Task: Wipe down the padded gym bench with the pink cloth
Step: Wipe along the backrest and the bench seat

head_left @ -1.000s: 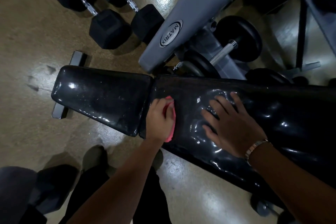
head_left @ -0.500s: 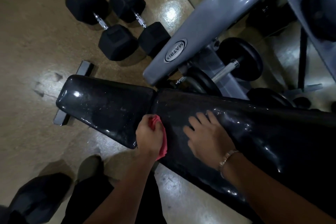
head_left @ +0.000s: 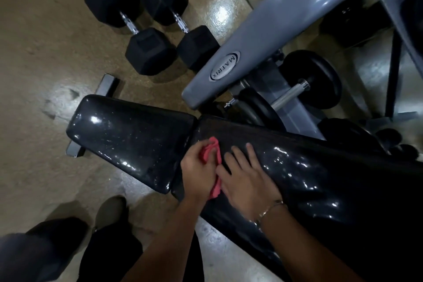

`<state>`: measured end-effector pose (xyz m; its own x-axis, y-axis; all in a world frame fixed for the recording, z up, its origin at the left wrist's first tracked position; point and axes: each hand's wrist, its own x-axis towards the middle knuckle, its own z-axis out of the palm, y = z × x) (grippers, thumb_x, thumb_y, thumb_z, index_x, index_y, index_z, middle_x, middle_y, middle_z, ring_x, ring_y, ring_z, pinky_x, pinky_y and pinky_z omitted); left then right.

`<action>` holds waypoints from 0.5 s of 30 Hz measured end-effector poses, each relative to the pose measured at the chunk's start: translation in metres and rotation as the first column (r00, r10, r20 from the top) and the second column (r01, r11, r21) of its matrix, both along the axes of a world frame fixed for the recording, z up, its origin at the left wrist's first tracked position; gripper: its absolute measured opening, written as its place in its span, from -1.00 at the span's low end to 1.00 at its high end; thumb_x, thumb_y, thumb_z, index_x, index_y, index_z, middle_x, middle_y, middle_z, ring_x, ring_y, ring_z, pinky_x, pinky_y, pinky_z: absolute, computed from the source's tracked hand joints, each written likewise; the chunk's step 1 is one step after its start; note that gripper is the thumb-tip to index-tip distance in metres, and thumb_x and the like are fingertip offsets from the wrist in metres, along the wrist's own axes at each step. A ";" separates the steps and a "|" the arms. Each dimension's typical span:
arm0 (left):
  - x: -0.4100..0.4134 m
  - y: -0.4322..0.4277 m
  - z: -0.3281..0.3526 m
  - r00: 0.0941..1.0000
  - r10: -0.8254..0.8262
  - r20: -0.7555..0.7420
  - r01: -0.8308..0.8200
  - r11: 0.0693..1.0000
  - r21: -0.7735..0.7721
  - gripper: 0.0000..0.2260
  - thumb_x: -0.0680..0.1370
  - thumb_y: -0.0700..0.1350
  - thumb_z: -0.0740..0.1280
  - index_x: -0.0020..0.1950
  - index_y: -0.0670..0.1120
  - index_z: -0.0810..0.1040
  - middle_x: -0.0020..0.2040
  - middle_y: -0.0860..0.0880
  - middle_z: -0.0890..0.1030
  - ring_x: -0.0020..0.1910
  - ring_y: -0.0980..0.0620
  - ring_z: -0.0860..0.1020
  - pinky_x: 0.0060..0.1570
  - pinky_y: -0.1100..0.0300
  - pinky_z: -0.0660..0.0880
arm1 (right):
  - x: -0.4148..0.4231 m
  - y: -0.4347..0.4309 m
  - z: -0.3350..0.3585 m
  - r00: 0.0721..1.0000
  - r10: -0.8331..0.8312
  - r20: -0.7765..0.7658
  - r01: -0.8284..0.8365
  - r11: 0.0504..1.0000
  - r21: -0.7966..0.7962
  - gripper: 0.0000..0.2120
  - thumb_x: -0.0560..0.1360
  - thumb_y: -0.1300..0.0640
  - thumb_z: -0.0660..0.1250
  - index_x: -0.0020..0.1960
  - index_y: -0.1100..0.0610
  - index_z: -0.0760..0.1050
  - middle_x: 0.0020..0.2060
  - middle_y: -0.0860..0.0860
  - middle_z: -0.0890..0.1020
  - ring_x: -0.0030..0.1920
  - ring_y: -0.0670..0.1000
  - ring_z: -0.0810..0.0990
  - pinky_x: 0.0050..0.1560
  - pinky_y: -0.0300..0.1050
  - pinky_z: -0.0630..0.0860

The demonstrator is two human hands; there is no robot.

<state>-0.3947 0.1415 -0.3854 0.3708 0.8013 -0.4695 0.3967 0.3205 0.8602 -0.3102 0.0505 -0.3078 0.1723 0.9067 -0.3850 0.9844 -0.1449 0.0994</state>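
Note:
A black padded bench (head_left: 325, 181) runs from centre left to lower right, with a shorter seat pad (head_left: 128, 142) at its left end. My left hand (head_left: 198, 174) grips the bunched pink cloth (head_left: 211, 150) and presses it on the long pad, just right of the gap between the two pads. My right hand (head_left: 248, 178) lies flat on the long pad with fingers spread, its fingertips touching the cloth's right edge. A thin bracelet sits on that wrist. Part of the cloth is hidden under my left hand.
Two black hex dumbbells (head_left: 135, 27) (head_left: 180, 23) lie on the floor beyond the seat pad. A grey machine arm (head_left: 251, 52) slants above the bench, with a round weight plate (head_left: 318, 75) behind it. My shoe (head_left: 112, 213) stands on the floor near the seat pad.
My right hand slid left along the pad until it met the cloth. My left hand with the cloth stayed near the gap between the pads.

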 end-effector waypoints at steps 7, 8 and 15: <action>-0.004 0.023 -0.008 0.988 -0.057 -0.141 0.047 0.996 -0.070 -0.83 0.57 -0.18 0.40 0.09 0.03 0.71 -0.08 0.13 0.71 -0.07 0.24 0.65 0.10 0.18 0.59 | -0.017 0.014 -0.018 0.993 -0.115 0.015 0.115 0.993 0.007 -0.72 0.45 0.08 0.43 0.12 0.15 0.56 0.19 0.18 0.61 0.39 0.28 0.53 0.50 0.42 0.12; -0.002 0.022 -0.006 0.990 -0.044 -0.131 0.035 0.997 -0.073 -0.82 0.57 -0.19 0.39 0.09 0.03 0.71 -0.07 0.13 0.71 -0.05 0.24 0.65 0.11 0.18 0.58 | -0.015 0.015 -0.016 0.993 -0.118 0.011 0.117 0.993 0.010 -0.72 0.43 0.09 0.46 0.10 0.14 0.57 0.17 0.16 0.63 0.38 0.26 0.54 0.49 0.39 0.13; 0.021 0.021 0.002 0.996 -0.066 -0.054 0.067 0.997 0.023 -0.81 0.56 -0.19 0.40 0.13 -0.01 0.70 0.03 0.12 0.71 0.05 0.21 0.64 0.17 0.14 0.57 | 0.009 0.011 0.011 1.000 -0.009 -0.015 0.007 0.994 -0.113 -0.59 0.37 -0.02 0.52 0.16 0.13 0.66 0.20 0.13 0.68 0.31 0.22 0.61 0.41 0.34 0.45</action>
<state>-0.3741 0.1625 -0.3836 0.3989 0.7871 -0.4705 0.4620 0.2707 0.8446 -0.3011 0.0610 -0.2965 0.1729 0.8559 -0.4874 0.9848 -0.1416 0.1007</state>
